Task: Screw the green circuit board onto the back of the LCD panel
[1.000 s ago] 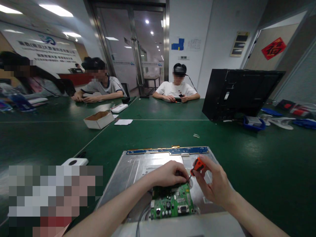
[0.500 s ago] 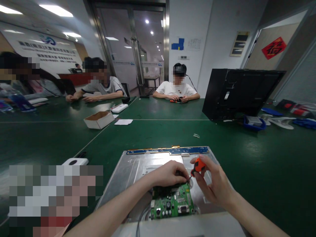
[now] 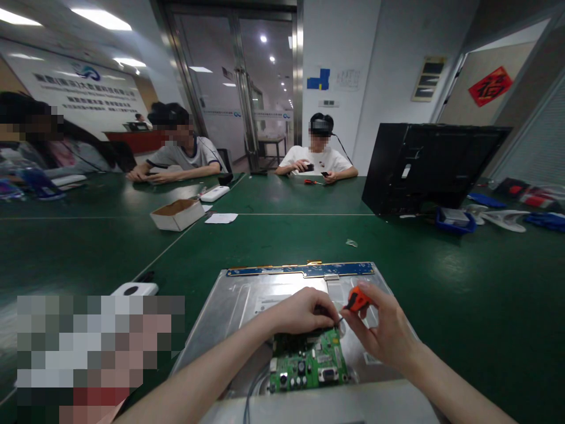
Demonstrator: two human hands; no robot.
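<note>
My right hand (image 3: 388,324) grips a short orange-and-black screwdriver (image 3: 358,299). Its thin shaft slants down to the left, toward the far right corner of a green circuit board (image 3: 309,359). At that same corner the fingers of my left hand (image 3: 306,309) are pinched together, close to the screwdriver's tip; what they hold, if anything, is hidden. The board lies on a silvery metal panel (image 3: 220,312) with a narrow blue circuit strip (image 3: 300,270) along its far edge. Grey cables (image 3: 251,391) run beside the board's left side.
An open white box (image 3: 176,217) and a paper piece (image 3: 221,218) lie beyond the panel. A black monitor (image 3: 435,168) stands at the right, near a blue tray (image 3: 454,219). A white device (image 3: 135,289) lies left. Several people sit around the green table (image 3: 282,238).
The screwdriver has tilted and shifted slightly right in my right hand. My left hand keeps its place. Across the table, a person has raised one hand with a dark object.
</note>
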